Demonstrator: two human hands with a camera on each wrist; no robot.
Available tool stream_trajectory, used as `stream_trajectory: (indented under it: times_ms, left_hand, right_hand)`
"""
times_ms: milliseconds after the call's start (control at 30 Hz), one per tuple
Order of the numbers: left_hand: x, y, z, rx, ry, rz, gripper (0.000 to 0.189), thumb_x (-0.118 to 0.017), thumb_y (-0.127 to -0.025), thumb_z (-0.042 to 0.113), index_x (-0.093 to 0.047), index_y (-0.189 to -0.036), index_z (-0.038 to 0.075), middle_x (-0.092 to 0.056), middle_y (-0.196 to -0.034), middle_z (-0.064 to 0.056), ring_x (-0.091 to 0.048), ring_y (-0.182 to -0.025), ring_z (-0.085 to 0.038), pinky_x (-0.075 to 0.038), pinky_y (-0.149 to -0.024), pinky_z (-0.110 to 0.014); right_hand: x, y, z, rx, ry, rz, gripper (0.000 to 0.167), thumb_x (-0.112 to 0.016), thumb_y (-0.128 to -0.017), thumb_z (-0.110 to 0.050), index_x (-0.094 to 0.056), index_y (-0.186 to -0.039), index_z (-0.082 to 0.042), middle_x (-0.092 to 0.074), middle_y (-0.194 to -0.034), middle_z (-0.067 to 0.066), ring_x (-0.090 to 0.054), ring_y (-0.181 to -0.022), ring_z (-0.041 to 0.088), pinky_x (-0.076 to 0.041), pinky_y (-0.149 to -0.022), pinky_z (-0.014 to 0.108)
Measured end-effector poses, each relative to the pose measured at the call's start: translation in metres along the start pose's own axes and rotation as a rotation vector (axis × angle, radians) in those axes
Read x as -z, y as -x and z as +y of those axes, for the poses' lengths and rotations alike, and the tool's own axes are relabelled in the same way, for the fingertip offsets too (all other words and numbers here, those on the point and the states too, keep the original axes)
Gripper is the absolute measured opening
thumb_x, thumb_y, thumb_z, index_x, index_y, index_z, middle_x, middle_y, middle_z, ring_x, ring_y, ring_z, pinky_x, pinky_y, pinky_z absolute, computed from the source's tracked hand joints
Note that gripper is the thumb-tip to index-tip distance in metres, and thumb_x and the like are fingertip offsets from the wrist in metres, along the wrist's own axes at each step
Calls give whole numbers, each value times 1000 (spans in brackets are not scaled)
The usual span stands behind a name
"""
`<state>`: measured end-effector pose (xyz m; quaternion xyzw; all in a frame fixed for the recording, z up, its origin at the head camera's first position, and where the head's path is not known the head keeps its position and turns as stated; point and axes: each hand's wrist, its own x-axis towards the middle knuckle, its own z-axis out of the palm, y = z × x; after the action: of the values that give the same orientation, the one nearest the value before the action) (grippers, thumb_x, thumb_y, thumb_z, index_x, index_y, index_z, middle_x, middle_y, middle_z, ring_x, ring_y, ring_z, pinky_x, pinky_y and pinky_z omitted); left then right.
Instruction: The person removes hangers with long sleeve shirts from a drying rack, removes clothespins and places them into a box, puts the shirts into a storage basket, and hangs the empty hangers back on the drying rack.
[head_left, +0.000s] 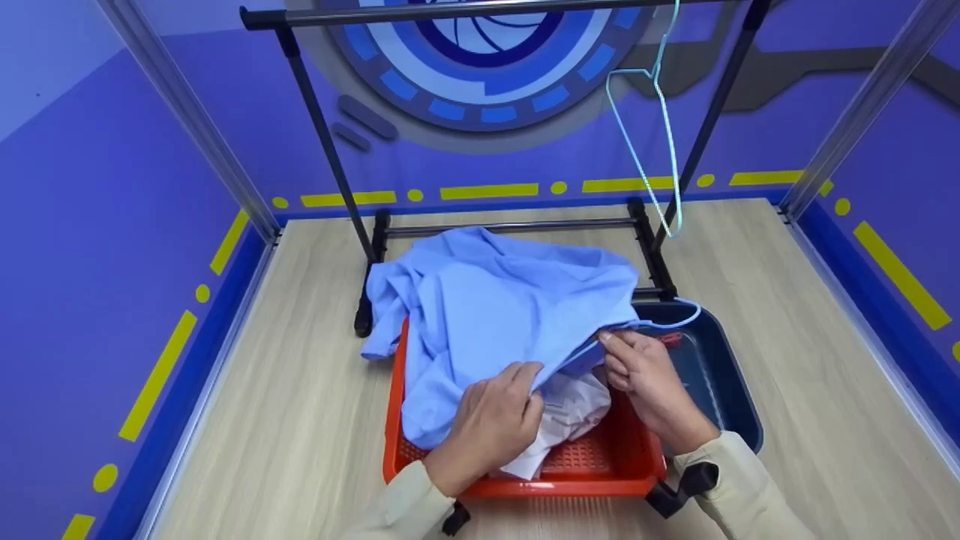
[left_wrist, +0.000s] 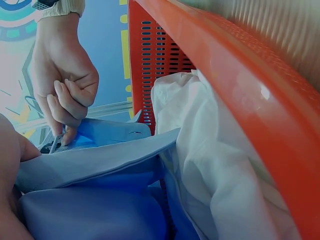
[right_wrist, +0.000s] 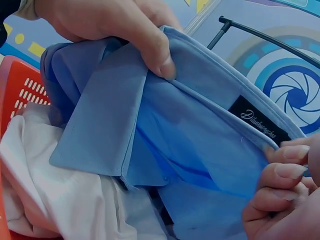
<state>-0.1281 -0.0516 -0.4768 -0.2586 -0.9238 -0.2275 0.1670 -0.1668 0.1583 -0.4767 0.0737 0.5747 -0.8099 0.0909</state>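
Observation:
A light blue collared shirt (head_left: 487,315) lies bunched over the red basket (head_left: 555,489). My left hand (head_left: 495,416) grips the collar edge, with its thumb (right_wrist: 160,60) on the inside of the collar. Farther along the same collar, my right hand (head_left: 645,371) pinches the edge beside a black label (right_wrist: 259,120). A blue hanger hook (head_left: 688,313) sticks out to the right, just beyond the right fingertips; how the rest of the hanger lies is hidden. Beneath the shirt, white cloth (head_left: 574,412) sits crumpled in the basket.
Behind stands a black garment rack (head_left: 480,10), with a pale blue hanger (head_left: 667,135) on its rail. To the right of the basket is a dark blue bin (head_left: 724,375), with a small red item (head_left: 670,340) near its left side. Blue walls surround the wooden surface (head_left: 300,420).

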Motion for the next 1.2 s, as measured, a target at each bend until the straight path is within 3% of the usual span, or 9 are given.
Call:
stream_trajectory:
  times_ms: [233,367,467,700,900,1200]
  left_hand:
    - [-2,-4,4,-13,-12,21,26,-51,-88,16,-64,-110,14,-69,-98,2,-66,-70,-16,-52,-57,-31]
    - [-3,-5,5,-19,-24,19,26,-51,-88,16,-64,-111,13,-69,-100,2,-66,-72,-15,-52,-59,-31]
    - [-3,-5,5,-17,-24,14,27,-51,-88,15,-63,-112,13,-68,-99,2,-65,-71,-15,-52,-59,-31]
    - [-1,-5,8,-21,-50,15,28,-52,-87,17,-62,-113,14,-68,-101,3,-64,-68,-15,-51,-57,-31]
    - [0,-5,8,-30,-68,4,31,-52,-87,18,-62,-115,13,-67,-99,2,-63,-67,-14,-50,-56,-30]
    - [2,-3,4,-47,-59,-13,37,-52,-88,18,-60,-124,12,-63,-93,1,-57,-62,-14,-47,-53,-29]
  right_hand:
    - [-7,16,7,-63,205,-215,15,-59,-96,-21,-59,-86,-10,-37,-55,-8,-34,-47,4,-28,-46,18]
    - [-17,23,12,-91,235,-245,17,-58,-96,-22,-60,-96,-4,-39,-58,-7,-37,-49,5,-30,-48,18]
    - [-24,26,15,-86,219,-210,17,-57,-97,-18,-58,-99,-1,-40,-58,-6,-37,-49,5,-30,-48,17]
    - [-36,28,19,-20,127,-70,9,-53,-96,-9,-54,-89,-5,-36,-55,-5,-33,-46,6,-26,-46,19]
    - [-39,26,19,-14,68,29,9,-51,-95,-5,-55,-87,-6,-37,-56,-3,-34,-47,8,-28,-46,19]
    - [-43,20,15,20,25,68,7,-52,-95,-4,-56,-89,-4,-38,-56,-3,-35,-46,7,-28,-45,18]
